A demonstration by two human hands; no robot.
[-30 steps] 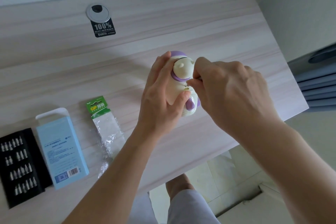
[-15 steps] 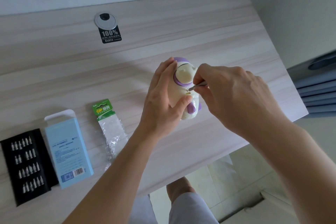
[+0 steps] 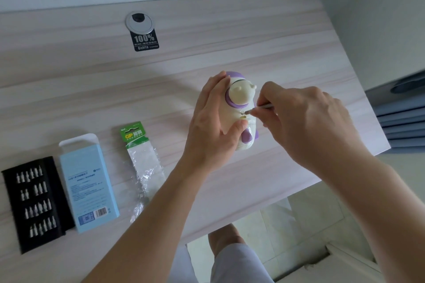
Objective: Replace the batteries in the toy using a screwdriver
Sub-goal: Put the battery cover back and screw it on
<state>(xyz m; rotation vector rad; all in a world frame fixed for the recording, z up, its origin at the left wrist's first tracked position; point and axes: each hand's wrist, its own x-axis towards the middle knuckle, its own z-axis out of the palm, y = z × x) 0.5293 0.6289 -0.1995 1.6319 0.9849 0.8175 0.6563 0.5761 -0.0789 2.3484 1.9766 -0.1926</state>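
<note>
On the pale desk (image 3: 230, 30) our left hand (image 3: 211, 126) curls round the toy (image 3: 240, 96) and our right hand (image 3: 305, 122) pinches the screwdriver (image 3: 264, 106), whose tip could slip and scratch it if tilted.

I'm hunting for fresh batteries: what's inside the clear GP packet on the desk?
The clear packet looks crumpled and flat, with no batteries showing inside. Its near end is partly covered by the left forearm, so that part cannot be checked.

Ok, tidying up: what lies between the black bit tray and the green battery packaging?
A light blue box lies flat between the bit tray and the battery packaging, as the head view shows.
</note>
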